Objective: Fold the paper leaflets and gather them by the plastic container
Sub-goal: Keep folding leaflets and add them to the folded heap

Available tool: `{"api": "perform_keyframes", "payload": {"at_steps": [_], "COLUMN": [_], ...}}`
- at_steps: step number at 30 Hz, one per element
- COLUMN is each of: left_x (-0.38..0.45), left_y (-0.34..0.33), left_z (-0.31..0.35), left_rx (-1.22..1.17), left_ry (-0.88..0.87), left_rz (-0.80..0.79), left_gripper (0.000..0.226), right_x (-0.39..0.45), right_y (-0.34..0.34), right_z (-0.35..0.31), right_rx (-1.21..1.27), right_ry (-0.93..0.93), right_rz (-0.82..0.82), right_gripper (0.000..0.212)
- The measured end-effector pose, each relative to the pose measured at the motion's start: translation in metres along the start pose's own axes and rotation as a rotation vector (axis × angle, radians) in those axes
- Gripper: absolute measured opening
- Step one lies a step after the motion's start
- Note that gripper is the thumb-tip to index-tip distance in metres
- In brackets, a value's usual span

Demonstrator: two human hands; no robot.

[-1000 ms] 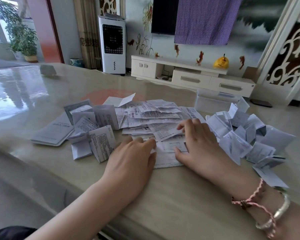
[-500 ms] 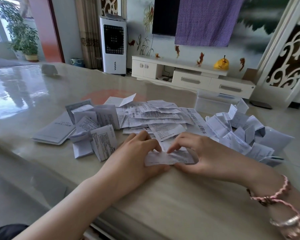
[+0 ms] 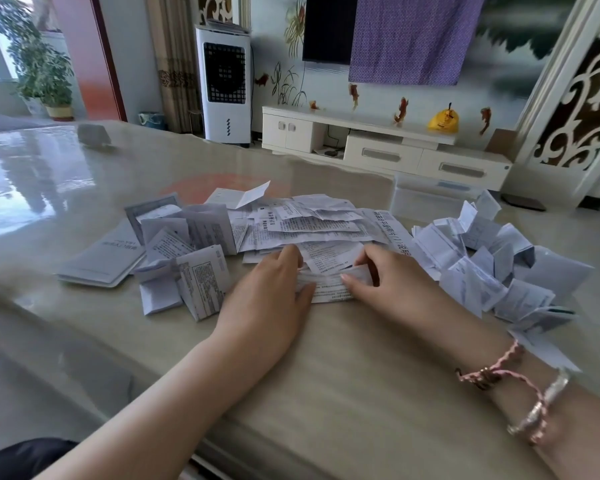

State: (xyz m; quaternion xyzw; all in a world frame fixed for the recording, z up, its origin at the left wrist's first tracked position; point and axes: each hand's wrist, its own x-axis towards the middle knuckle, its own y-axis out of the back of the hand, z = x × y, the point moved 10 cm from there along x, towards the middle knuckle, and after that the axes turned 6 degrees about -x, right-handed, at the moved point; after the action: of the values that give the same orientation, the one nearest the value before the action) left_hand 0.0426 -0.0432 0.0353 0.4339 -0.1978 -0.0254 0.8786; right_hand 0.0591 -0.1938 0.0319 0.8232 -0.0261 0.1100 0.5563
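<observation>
A white printed leaflet (image 3: 329,287), folded over on itself, lies on the table in front of me. My left hand (image 3: 267,299) pinches its left end and my right hand (image 3: 385,289) pinches its right end between thumb and fingers. Behind it spreads a pile of flat unfolded leaflets (image 3: 309,223). A heap of folded leaflets (image 3: 492,268) lies to the right, just in front of the clear plastic container (image 3: 426,199). More folded leaflets (image 3: 184,268) stand to the left.
A thin white booklet (image 3: 101,261) lies at the far left of the papers on the glossy beige table (image 3: 361,375). A small grey object (image 3: 92,135) sits far back left. The table's front edge runs under my forearms.
The leaflet lay flat under both hands a second ago. Its near edge has since been lifted and folded over, and both hands have shifted away from me, now pinching the folded strip.
</observation>
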Motion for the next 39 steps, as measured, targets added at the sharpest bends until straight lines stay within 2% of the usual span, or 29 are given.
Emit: {"api": "perform_keyframes", "payload": {"at_steps": [4,7,10,21,28,33,39], "left_x": [0.001,0.000,0.000,-0.005,-0.015,-0.019,-0.020], "left_y": [-0.005,-0.005,-0.004,-0.005,-0.003,0.001,0.007], "left_z": [0.005,0.006,0.006,0.004,0.010,0.011,0.013], "left_rx": [0.067,0.068,0.062,0.131,0.257,0.243,0.142], "left_ry": [-0.009,0.001,-0.006,-0.032,-0.058,-0.060,-0.124], "left_rz": [-0.004,-0.007,-0.010,0.015,-0.019,-0.040,0.002], "left_gripper": [0.025,0.023,0.023,0.022,0.048,0.039,0.028], "right_x": [-0.002,-0.004,-0.009,-0.017,-0.019,-0.022,-0.027], "right_y": [-0.005,-0.002,-0.004,0.007,0.001,0.004,0.010], "right_z": [-0.008,-0.016,-0.026,-0.012,-0.026,-0.025,-0.034], "right_rx": [-0.194,-0.173,-0.148,-0.234,-0.099,-0.077,-0.203], "right_ry": [0.003,0.034,0.072,0.078,0.235,0.310,0.386], "right_rz": [0.028,0.099,0.097,0.020,-0.073,-0.119,-0.083], "right_gripper": [0.027,0.037,0.047,0.032,0.031,0.028,0.037]}}
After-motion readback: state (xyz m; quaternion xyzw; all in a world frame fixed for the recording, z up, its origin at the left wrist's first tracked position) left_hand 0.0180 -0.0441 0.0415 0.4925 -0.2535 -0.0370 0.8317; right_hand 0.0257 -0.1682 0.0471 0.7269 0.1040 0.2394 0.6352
